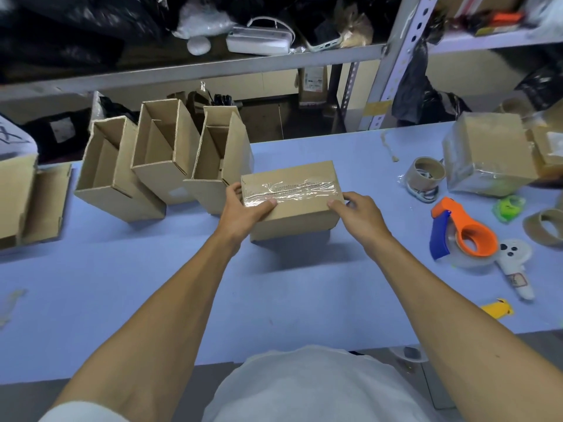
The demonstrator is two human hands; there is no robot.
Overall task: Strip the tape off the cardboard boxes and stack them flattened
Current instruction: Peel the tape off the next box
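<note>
Directly ahead, taped box (292, 199) lies long axis left-right between both hands, left hand (243, 208) gripping one end, right hand (356, 214) the other; tape strip (292, 190) runs lengthwise between thumbs.

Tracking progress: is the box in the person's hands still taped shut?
Shut. Clear tape still runs along the top of the box held by both hands.
</note>
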